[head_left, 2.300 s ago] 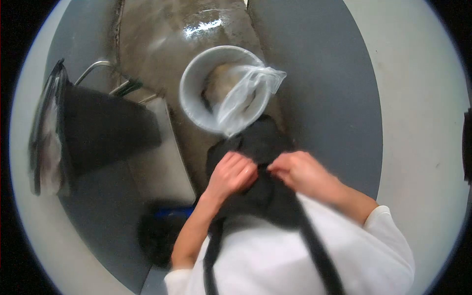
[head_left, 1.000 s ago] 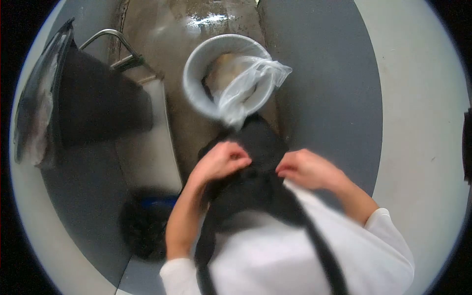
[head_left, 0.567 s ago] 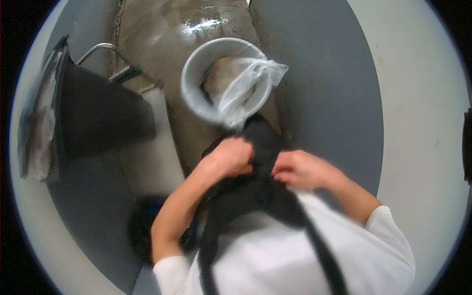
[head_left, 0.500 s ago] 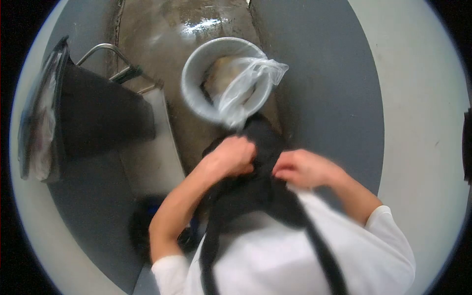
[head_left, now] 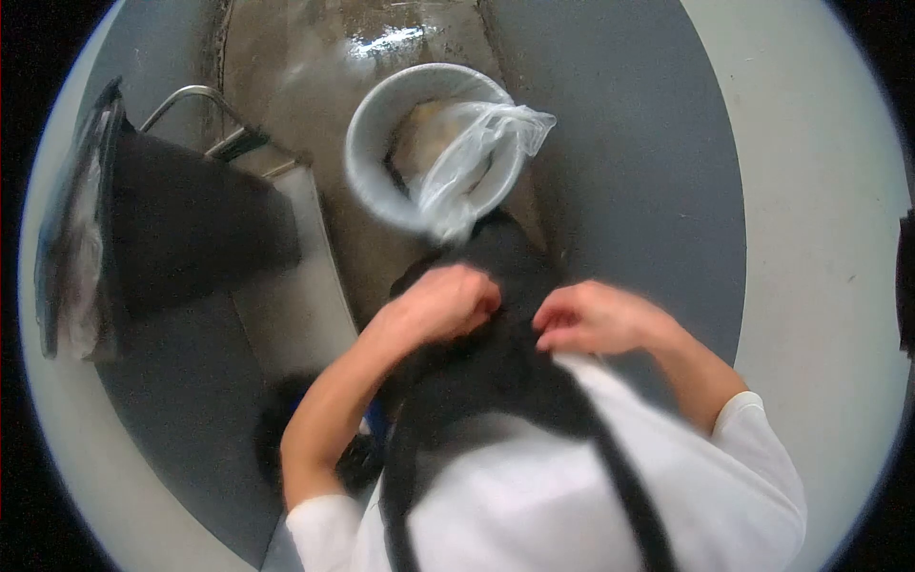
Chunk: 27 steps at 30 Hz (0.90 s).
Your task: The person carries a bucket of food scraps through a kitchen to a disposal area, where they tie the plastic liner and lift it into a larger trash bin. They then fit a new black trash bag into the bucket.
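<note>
My left hand [head_left: 450, 303] is held over the front of the black apron [head_left: 477, 377], its fingers curled in. Across from it, my right hand [head_left: 593, 318] has bent fingers with the thumb drawn close, at the apron's right side. Whether either hand grips the black cloth is too blurred to make out. Beyond my hands stands a round white tub [head_left: 370, 181] on the floor. A clear plastic bag [head_left: 467, 167] hangs over its rim, and something pale and yellowish [head_left: 429, 133] lies inside.
A dark bin [head_left: 195, 224] with a plastic liner [head_left: 81, 272] stands at the left. Beside it are a bent metal handle [head_left: 195, 92] and a pale flat platform [head_left: 305, 286]. The brown floor [head_left: 295, 57] looks wet. A pale wall [head_left: 820, 238] rises on the right.
My right hand has risen slightly, and its thumb and fingers look a little further apart. My left hand has barely moved. The view has shifted slightly.
</note>
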Motion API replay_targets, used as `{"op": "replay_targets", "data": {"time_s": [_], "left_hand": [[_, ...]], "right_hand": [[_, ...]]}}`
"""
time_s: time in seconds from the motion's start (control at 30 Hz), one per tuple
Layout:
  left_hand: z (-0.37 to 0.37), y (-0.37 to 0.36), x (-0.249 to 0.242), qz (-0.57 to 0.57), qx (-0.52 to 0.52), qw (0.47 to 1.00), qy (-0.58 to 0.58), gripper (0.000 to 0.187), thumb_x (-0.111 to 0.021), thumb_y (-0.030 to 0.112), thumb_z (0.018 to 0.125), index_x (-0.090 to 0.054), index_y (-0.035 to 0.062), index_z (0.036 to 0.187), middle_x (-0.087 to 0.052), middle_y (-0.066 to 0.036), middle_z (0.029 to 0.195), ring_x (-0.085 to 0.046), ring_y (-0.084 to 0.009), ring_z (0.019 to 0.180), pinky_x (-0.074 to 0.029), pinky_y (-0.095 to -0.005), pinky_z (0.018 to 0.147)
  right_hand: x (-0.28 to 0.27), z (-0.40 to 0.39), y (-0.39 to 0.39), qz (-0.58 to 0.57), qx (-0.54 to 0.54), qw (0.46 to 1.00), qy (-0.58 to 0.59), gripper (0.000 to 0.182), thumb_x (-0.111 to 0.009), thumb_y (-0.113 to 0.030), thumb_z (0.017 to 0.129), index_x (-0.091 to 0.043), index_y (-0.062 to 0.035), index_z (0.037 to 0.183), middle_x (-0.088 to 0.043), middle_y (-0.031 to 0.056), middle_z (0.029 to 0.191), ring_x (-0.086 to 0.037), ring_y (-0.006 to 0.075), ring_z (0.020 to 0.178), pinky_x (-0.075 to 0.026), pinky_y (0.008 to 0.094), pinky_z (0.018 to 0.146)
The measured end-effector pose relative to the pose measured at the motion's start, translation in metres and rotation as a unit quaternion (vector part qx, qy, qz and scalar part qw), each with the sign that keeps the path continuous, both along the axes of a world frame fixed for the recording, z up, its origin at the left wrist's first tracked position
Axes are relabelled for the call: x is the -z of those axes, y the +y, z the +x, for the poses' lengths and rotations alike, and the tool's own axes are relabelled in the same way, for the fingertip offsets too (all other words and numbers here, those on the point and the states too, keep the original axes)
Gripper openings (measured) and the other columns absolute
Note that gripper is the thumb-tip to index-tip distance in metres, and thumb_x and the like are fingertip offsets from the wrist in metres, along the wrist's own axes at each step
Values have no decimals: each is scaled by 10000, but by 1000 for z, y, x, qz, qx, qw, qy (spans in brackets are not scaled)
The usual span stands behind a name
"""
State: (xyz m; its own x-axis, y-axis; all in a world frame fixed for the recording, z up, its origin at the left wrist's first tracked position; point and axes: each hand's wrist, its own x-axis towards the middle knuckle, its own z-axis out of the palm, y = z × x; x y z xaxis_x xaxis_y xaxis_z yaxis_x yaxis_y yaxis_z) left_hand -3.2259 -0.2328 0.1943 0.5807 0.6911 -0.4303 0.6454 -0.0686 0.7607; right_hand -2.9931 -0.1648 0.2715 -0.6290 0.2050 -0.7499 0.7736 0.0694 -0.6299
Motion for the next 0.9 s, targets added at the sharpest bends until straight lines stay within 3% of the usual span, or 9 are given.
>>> {"op": "replay_targets", "data": {"time_s": [0.1, 0.17, 0.2, 0.27, 0.37, 0.6, 0.7, 0.77, 0.9], "left_hand": [[-6, 6, -3, -50, 3, 999, 7, 164, -717, 126, 797, -698, 41, 935, -684, -132, 891, -670, -310, 861, -527, -406, 759], [-13, -1, 1, 28, -126, 992, -6, 155, -719, 133, 797, -693, 35, 914, -679, -130, 874, -663, -318, 838, -523, -396, 756], [-22, -12, 8, 123, -211, 969, -32, 152, -732, 150, 804, -685, 31, 886, -670, -123, 847, -662, -279, 779, -524, -370, 707], [-42, -41, -11, 57, -288, 955, -42, 171, -760, 159, 802, -688, 32, 890, -663, -104, 833, -651, -219, 735, -520, -333, 650], [-37, -91, -25, -34, -299, 952, -60, 245, -797, 135, 783, -693, 18, 972, -667, -79, 854, -645, -172, 743, -527, -304, 652], [-29, -114, -21, -6, -345, 934, -94, 318, -759, 29, 720, -665, -13, 1022, -652, -106, 960, -646, -212, 798, -531, -314, 697], [-24, -123, -15, 36, -298, 951, -72, 325, -717, -14, 715, -673, -7, 1037, -650, -120, 949, -652, -236, 818, -534, -316, 713], [-11, -137, -2, 198, -316, 924, -82, 385, -598, -96, 710, -650, -16, 1083, -638, -168, 973, -625, -348, 860, -532, -418, 737], [-2, -147, -11, 263, -317, 909, -60, 452, -598, -84, 691, -638, -23, 1138, -638, -175, 1029, -629, -352, 910, -547, -412, 745]], "right_hand": [[6, -2, -6, -3, 20, 999, 46, 291, -660, -237, 872, -693, -2, 1041, -697, 181, 967, -681, 306, 908, -527, 400, 826], [8, -1, -12, 12, 27, 998, 57, 277, -654, -218, 871, -694, 2, 1035, -693, 178, 961, -676, 308, 911, -524, 399, 834], [9, 1, -14, 52, 22, 995, 81, 255, -647, -194, 877, -696, 7, 1026, -686, 170, 958, -668, 315, 913, -522, 405, 835], [12, 3, -20, 93, 22, 990, 109, 233, -641, -169, 883, -699, 11, 1018, -680, 162, 955, -659, 322, 916, -521, 410, 836], [10, 3, -24, 163, 8, 974, 158, 181, -630, -99, 894, -703, 20, 1010, -663, 151, 967, -639, 319, 940, -520, 423, 832], [15, -3, -25, 183, -60, 956, 222, 179, -630, -73, 878, -702, 8, 1020, -655, 144, 948, -635, 310, 919, -528, 408, 820], [16, -7, -29, 245, -100, 933, 242, 185, -633, -59, 860, -690, 4, 1024, -640, 139, 928, -623, 307, 905, -532, 413, 793], [17, -8, -32, 272, -115, 933, 208, 177, -636, -51, 844, -675, 7, 1006, -626, 134, 914, -609, 300, 893, -530, 408, 777], [23, -9, -39, 274, -109, 926, 234, 140, -642, -54, 837, -668, 9, 959, -611, 127, 901, -599, 295, 890, -527, 400, 762]]}}
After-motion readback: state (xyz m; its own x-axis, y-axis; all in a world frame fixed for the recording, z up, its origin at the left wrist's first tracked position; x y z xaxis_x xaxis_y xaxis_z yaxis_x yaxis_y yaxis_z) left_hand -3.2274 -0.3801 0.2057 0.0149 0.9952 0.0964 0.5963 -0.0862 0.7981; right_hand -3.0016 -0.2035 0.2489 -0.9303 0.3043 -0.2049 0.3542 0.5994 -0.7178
